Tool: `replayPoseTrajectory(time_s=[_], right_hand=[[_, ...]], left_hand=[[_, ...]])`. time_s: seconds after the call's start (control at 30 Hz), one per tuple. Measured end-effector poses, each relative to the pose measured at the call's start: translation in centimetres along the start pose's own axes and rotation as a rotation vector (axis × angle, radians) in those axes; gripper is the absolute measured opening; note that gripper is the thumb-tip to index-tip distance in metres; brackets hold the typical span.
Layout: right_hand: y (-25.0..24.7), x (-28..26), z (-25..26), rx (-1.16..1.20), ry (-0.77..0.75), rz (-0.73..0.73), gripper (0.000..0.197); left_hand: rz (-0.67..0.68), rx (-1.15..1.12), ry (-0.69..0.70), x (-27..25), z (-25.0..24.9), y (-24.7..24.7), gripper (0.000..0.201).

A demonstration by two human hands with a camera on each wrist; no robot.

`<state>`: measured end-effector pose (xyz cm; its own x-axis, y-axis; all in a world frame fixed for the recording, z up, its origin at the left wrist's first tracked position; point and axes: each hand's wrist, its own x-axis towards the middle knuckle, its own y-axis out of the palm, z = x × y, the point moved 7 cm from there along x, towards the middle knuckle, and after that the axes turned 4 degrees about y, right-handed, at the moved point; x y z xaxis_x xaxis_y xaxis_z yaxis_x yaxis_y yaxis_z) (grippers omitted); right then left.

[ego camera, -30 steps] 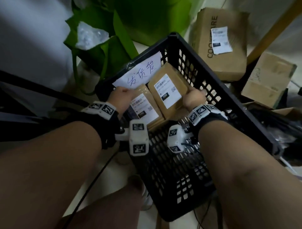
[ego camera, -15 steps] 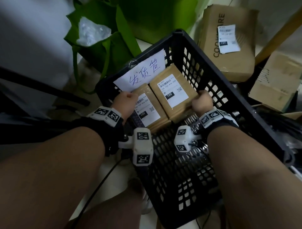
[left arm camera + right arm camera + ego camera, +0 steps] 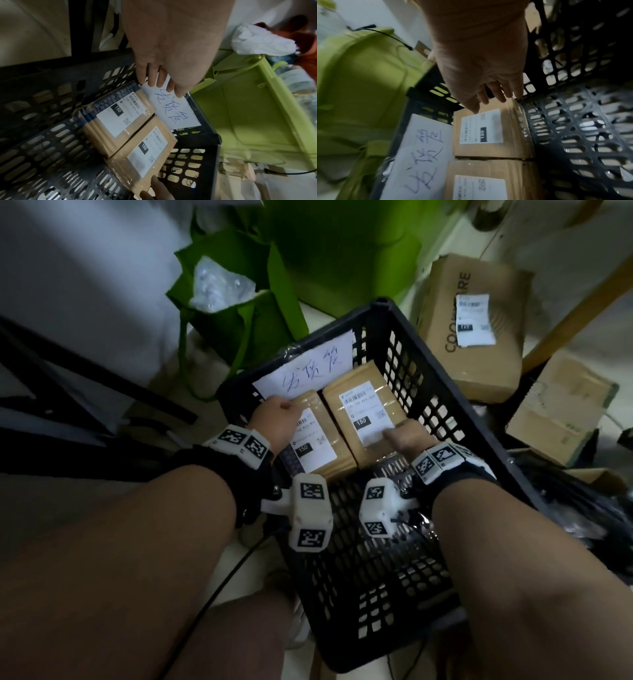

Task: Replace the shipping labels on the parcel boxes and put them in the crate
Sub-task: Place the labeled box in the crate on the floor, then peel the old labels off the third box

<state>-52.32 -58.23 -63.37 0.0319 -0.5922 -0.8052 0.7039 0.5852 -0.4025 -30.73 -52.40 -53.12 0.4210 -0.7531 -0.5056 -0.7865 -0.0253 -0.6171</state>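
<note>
Two brown parcel boxes lie side by side in the far end of the black crate (image 3: pixel 428 392), each with a white "150" label. My left hand (image 3: pixel 274 422) is at the far left corner of the left box (image 3: pixel 318 446). Its straight fingers (image 3: pixel 152 79) touch that corner and the handwritten paper sign (image 3: pixel 173 111). My right hand (image 3: pixel 404 436) is at the near right edge of the right box (image 3: pixel 363 398). Those fingers (image 3: pixel 498 94) lie straight along the box's side (image 3: pixel 488 132), with the thumb over its top by the label.
A green bag (image 3: pixel 233 313) stands behind the crate on the left. A large labelled cardboard box (image 3: pixel 479 364) and a smaller one (image 3: pixel 561 405) lie to the right. A black cable (image 3: pixel 212 594) runs under my left arm.
Both boxes now lie lower and flat in the crate. My right hand has slid from the right box's side to its near edge, and both hands' fingers have straightened.
</note>
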Motion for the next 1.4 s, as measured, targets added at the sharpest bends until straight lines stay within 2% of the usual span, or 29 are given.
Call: replayPoseTrajectory(time_s=[0.17,0.33,0.4,0.53,0.63,0.73,0.87,1.0,1.07,1.17,1.27,1.4], right_hand=[[-3.2,-7.8,5.2,-0.105,-0.169,-0.026,0.03],[-6.9,-17.0,10.0,-0.204,-0.312,-0.059,0.032],[-8.5,-20.5,11.3,-0.197,-0.339,-0.094,0.023],[-10.9,-28.8,13.7,-0.222,-0.421,-0.167,0.026],[-11.5,-35.7,15.5,-0.257,-0.489,-0.204,0.007],[-11.5,-41.9,18.2,-0.274,-0.573,-0.279,0.031],[-8.6,-49.2,22.6,-0.316,-0.703,-0.316,0.032],[-3.8,-54.9,26.9,-0.45,-0.845,-0.342,0.031],[-0.4,-58.4,29.7,-0.538,-0.961,-0.358,0.033],[3.9,-62.7,33.3,-0.669,-1.096,-0.379,0.036],[6.8,-64.8,36.4,-0.675,-1.205,-0.385,0.032],[8.4,-63.5,39.7,-0.617,-1.275,-0.385,0.027]], left_hand=[[-0.029,-0.002,0.077,-4.5,-4.1,-3.5,0.029],[-0.081,-0.072,0.209,-11.0,-9.7,-7.0,0.021],[-0.068,-0.107,0.241,-14.3,-11.6,-8.2,0.026],[-0.005,-0.147,0.367,-20.9,-15.3,-11.2,0.024],[0.035,-0.173,0.444,-25.5,-17.5,-14.2,0.033],[0.042,-0.251,0.524,-29.5,-19.3,-18.5,0.032],[-0.063,-0.304,0.59,-34.4,-18.4,-26.4,0.017],[-0.296,-0.2,0.621,-38.0,-15.0,-34.7,0.014],[-0.436,-0.124,0.604,-39.5,-12.6,-39.5,0.012],[-0.565,-0.07,0.542,-40.6,-10.0,-45.2,0.01],[-0.665,-0.029,0.494,-40.8,-8.3,-49.2,0.021],[-0.709,0.015,0.459,-39.6,-6.9,-51.6,0.029]])
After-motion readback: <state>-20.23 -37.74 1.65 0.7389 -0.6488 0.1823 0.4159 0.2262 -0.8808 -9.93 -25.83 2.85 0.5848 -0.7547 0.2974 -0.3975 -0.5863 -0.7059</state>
